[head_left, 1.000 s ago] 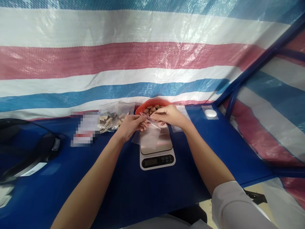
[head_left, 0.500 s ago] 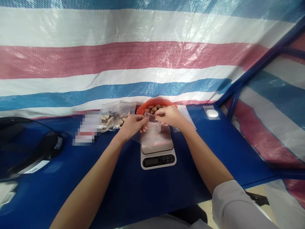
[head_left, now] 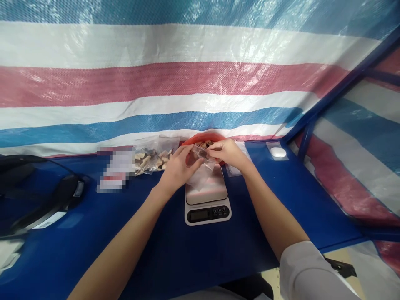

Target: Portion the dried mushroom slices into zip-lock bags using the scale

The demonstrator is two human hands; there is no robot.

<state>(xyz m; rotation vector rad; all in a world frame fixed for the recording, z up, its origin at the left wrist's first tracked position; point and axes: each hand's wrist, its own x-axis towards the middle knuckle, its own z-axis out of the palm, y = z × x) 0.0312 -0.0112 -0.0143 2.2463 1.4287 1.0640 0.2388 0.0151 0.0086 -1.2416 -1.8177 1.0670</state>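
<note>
A clear plastic zip bag (head_left: 200,177) hangs over the steel plate of a white digital kitchen scale (head_left: 208,225). My right hand (head_left: 228,153) pinches the bag's top edge between thumb and fingers. At the bag's left side is my left hand (head_left: 177,170), its thumb and fingers apart around the mouth; whether the fingertips touch the film is hard to tell. Just behind both hands stands a red bag or bowl (head_left: 206,136) with brown dried slices (head_left: 204,144) in it, partly hidden by my hands.
Filled clear bags of dried slices (head_left: 148,160) lie to the left, beside a blurred printed packet (head_left: 117,168). Flat clear bags (head_left: 234,170) lie right of the scale. A white oval object (head_left: 277,152) is farther right. A black strapped item (head_left: 62,196) occupies the table's left.
My left hand has let go of its pinch on the bag's edge and spread its thumb from its fingers. The bag's top has tilted, still in my right hand.
</note>
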